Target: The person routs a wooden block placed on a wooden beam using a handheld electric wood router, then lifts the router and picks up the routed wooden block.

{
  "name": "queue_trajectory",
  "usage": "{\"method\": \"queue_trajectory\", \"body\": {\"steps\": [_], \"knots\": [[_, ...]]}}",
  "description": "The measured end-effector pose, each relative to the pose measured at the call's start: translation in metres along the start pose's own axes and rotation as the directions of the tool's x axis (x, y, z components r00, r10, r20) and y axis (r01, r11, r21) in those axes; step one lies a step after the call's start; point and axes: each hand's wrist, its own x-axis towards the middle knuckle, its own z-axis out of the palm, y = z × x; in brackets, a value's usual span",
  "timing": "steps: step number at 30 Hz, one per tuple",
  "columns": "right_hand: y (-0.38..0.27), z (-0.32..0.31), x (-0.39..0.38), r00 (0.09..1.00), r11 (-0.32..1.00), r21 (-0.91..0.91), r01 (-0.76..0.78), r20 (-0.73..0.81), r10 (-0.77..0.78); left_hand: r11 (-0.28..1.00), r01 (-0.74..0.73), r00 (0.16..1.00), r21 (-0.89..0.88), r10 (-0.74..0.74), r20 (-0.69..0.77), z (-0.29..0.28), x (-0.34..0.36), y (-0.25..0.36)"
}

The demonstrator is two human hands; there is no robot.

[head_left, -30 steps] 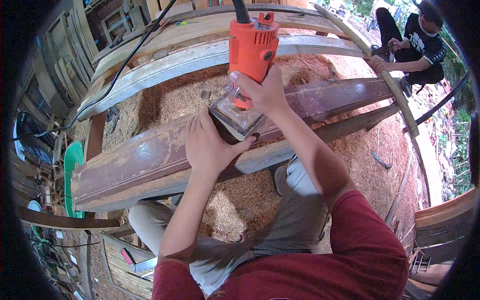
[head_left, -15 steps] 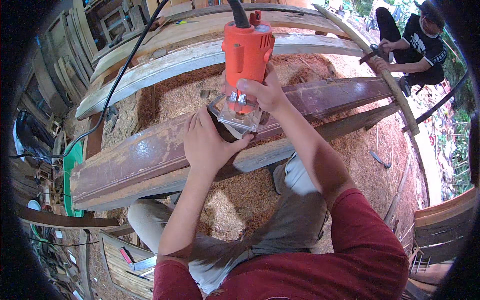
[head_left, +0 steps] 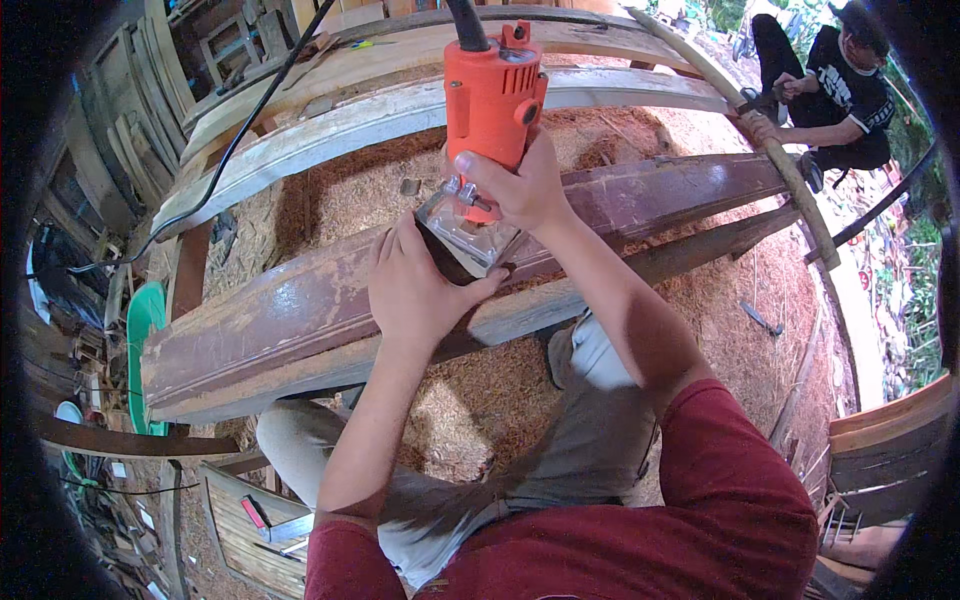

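Observation:
My right hand (head_left: 525,185) grips an orange-red trim router (head_left: 490,105) by its lower body, thumb across the front. The router stands nearly upright, and its clear base (head_left: 485,245) rests on or just above a small dark-sided wooden piece (head_left: 448,256); contact is hard to make out. Around that piece my left hand (head_left: 412,295) is closed, thumb on the near edge and fingers at the far side. The router's bit is hidden. Beneath both hands lies a long brown, worn wooden beam (head_left: 270,305).
A pale plank (head_left: 370,125) lies beyond the beam, above wood shavings (head_left: 380,190). The black cord (head_left: 240,150) runs off to the left. A person (head_left: 840,90) crouches at the far right, holding a long curved pole (head_left: 785,170). A green tub (head_left: 146,310) stands at left.
The router has turned in my right hand, its clear base swinging slightly left over the piece. The cord has shifted. My left hand stays put. The other person's one hand has risen.

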Motion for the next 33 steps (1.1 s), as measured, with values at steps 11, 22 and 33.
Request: {"method": "queue_trajectory", "body": {"steps": [11,22,33], "knots": [[0.009,-0.012,0.001,0.996,0.985,0.166,-0.050,0.081,0.037,0.999,-0.033,0.999,0.038,0.035,-0.040,0.002,-0.002,-0.001],[0.017,-0.010,0.003,0.991,0.956,0.284,-0.071,0.128,0.036,0.999,-0.006,1.000,0.033,0.007,-0.020,0.003,-0.002,0.000],[0.014,-0.005,0.004,0.995,0.983,0.168,-0.069,0.089,0.055,0.998,-0.028,0.999,0.061,0.030,-0.024,0.000,-0.001,0.001]]}}
